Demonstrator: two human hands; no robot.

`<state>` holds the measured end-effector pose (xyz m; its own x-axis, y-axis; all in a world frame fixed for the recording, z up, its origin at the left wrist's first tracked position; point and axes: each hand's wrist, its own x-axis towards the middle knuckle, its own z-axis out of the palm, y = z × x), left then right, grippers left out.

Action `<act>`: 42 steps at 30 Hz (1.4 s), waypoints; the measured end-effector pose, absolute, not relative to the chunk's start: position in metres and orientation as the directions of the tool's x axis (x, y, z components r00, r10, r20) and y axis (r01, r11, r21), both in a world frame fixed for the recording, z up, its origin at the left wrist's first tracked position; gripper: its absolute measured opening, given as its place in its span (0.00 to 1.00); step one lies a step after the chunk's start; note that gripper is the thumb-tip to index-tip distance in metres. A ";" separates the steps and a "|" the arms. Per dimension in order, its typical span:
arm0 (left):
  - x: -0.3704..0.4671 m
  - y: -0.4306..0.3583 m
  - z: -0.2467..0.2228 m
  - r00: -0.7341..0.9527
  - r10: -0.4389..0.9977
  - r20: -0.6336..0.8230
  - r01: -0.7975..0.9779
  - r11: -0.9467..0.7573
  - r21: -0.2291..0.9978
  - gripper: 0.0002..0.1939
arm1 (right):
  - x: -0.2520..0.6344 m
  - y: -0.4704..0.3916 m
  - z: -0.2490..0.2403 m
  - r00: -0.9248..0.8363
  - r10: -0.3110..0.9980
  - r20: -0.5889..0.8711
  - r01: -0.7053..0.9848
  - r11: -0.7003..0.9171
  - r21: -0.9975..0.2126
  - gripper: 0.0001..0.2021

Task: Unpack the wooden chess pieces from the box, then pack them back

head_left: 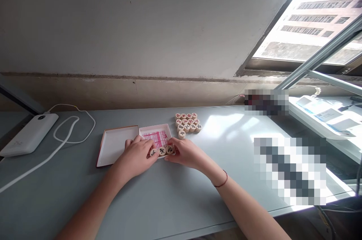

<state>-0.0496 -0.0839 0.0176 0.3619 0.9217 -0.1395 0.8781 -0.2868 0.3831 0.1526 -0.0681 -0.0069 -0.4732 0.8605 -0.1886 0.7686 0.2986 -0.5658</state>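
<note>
An open box tray [169, 131] with a red-lined sheet inside stands on the grey table, its white lid [117, 143] lying at its left. Three round wooden pieces [162, 151] with black characters line the tray's near edge. My left hand [139, 155] is closed around the leftmost of them, thumb and fingers at its sides. At the tray's near right corner, my right hand [185, 153] pinches the rightmost piece [170, 150] or the tray wall beside it; which one is unclear. Behind my right hand, several stacked pieces [187, 122] with red and black characters form a block.
On the left lie a white power bank [29, 134] and a looping white cable [68, 134]. Blurred-out items [288, 170] are at the right. Further right is a white surface [325, 115] with packets, below a metal frame and window. A wall runs behind the table.
</note>
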 end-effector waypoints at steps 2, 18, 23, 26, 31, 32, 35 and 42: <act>-0.052 -0.082 0.022 0.347 0.923 -0.164 0.876 -0.257 0.408 0.12 | 0.156 -0.068 -0.004 -0.493 0.853 -0.168 0.748 0.317 -0.583 0.20; -0.045 -0.078 0.024 0.191 0.977 -0.098 0.318 0.033 0.948 0.17 | 0.185 -0.061 0.024 -0.518 0.854 -0.051 0.461 0.229 -0.857 0.17; -0.051 -0.069 0.019 0.063 0.996 -0.058 0.218 0.043 0.975 0.18 | 0.237 -0.042 0.020 -0.404 0.868 -0.289 0.691 0.083 -0.718 0.20; -0.049 -0.069 0.016 0.070 0.994 -0.082 0.221 0.065 0.973 0.21 | 0.246 -0.036 0.009 -0.371 0.844 -0.388 0.756 0.032 -0.653 0.20; -0.043 -0.074 0.017 0.124 0.985 -0.116 0.306 0.073 0.949 0.24 | 0.238 -0.032 -0.003 -0.318 0.880 -0.353 0.810 0.058 -0.584 0.22; -0.042 -0.075 0.018 0.138 0.984 -0.111 0.338 0.058 0.939 0.23 | 0.236 -0.033 -0.002 -0.301 0.890 -0.341 0.817 0.057 -0.573 0.23; -0.035 -0.081 0.017 0.170 0.985 -0.016 0.481 -0.069 0.874 0.20 | 0.226 -0.038 0.009 -0.300 0.908 -0.292 0.793 0.067 -0.605 0.24; -0.017 -0.095 -0.002 0.369 0.878 0.303 0.569 -0.472 0.673 0.14 | 0.175 -0.064 0.031 -0.664 0.725 -0.181 0.353 0.092 -0.931 0.20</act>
